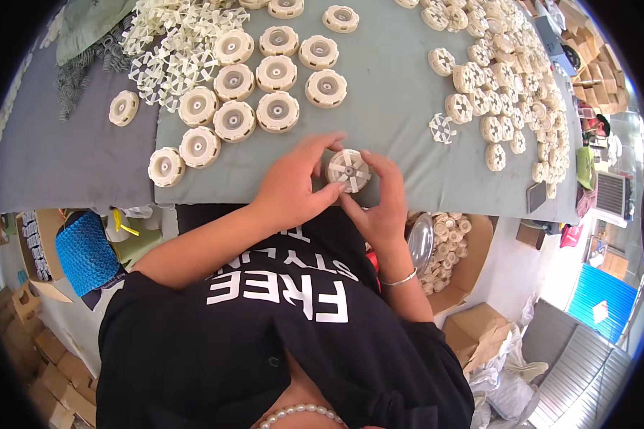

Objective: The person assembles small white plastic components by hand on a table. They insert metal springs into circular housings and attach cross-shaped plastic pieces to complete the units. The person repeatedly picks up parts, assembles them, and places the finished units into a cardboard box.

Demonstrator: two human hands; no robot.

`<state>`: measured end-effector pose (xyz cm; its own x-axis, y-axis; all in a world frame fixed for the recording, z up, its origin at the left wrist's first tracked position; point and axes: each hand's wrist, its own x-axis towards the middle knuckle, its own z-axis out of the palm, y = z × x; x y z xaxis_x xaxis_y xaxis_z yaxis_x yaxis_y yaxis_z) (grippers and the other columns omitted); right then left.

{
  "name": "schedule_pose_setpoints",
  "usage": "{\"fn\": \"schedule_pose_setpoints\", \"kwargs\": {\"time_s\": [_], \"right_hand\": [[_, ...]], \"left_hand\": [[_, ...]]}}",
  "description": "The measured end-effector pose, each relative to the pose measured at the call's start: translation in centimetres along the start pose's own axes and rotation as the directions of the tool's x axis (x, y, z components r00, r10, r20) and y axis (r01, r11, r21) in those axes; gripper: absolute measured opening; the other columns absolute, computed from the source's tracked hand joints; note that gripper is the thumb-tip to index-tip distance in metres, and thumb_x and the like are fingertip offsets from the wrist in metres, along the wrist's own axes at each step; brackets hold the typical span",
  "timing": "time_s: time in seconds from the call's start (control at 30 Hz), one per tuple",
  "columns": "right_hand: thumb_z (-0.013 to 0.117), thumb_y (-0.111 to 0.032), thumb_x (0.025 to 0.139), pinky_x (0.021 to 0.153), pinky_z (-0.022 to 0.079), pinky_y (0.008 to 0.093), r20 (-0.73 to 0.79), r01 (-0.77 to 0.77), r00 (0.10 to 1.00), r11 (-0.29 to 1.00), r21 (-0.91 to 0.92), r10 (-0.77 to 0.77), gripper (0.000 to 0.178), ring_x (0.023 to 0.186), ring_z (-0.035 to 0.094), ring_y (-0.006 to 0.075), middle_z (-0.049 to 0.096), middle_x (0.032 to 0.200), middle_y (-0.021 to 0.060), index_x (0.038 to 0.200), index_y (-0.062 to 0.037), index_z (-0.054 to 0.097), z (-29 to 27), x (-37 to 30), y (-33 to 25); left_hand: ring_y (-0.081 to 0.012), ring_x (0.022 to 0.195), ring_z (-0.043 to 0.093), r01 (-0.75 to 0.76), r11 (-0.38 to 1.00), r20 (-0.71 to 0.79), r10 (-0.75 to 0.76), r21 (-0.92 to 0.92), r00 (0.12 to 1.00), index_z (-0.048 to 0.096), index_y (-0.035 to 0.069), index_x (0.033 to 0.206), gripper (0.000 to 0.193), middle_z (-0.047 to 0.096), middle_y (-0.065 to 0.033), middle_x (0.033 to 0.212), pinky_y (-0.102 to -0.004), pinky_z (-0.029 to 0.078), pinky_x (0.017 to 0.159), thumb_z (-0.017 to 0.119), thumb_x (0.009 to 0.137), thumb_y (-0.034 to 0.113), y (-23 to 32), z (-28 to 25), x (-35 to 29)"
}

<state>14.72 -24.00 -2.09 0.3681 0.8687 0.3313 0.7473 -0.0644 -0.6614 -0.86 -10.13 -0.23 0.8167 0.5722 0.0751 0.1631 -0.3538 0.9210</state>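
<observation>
Between my hands, near the table's front edge, is a cream round plastic part [349,171] with a pale star-shaped spoked insert on its face. My left hand [297,179] curls round its left side, thumb low on the rim. From the right, my right hand [381,204] closes on it with thumb and fingers. To the left lie several cream round parts [277,111] with grey centres and no spokes showing. A loose spoked insert [442,129] lies apart to the right of my hands.
A heap of loose spoked inserts [175,50] lies at the back left. Many spoked round parts [504,79] cover the table's right side. A dark phone-like slab [536,197] lies at the front right edge. Below stands a cardboard box [483,250] of cream parts.
</observation>
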Motion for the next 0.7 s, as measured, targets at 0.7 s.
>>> {"fn": "schedule_pose_setpoints", "kwargs": {"time_s": [0.7], "right_hand": [[0.094,-0.007,0.068,0.106,0.053,0.0493,-0.113,0.153,0.985,0.969,0.193,-0.133,0.076,0.117,0.064,0.0339,0.065,0.129,0.0150,0.138,-0.0034,0.064,-0.2,-0.5,-7.5]], "left_hand": [[-0.0178,0.131,0.061,0.247,0.652,0.183,-0.167,-0.716,0.969,0.052,0.001,0.152,0.053,0.060,-0.0123,0.147,-0.0339,0.050,0.112,0.052,0.099,-0.003,3.3,-2.6,-3.9]]}}
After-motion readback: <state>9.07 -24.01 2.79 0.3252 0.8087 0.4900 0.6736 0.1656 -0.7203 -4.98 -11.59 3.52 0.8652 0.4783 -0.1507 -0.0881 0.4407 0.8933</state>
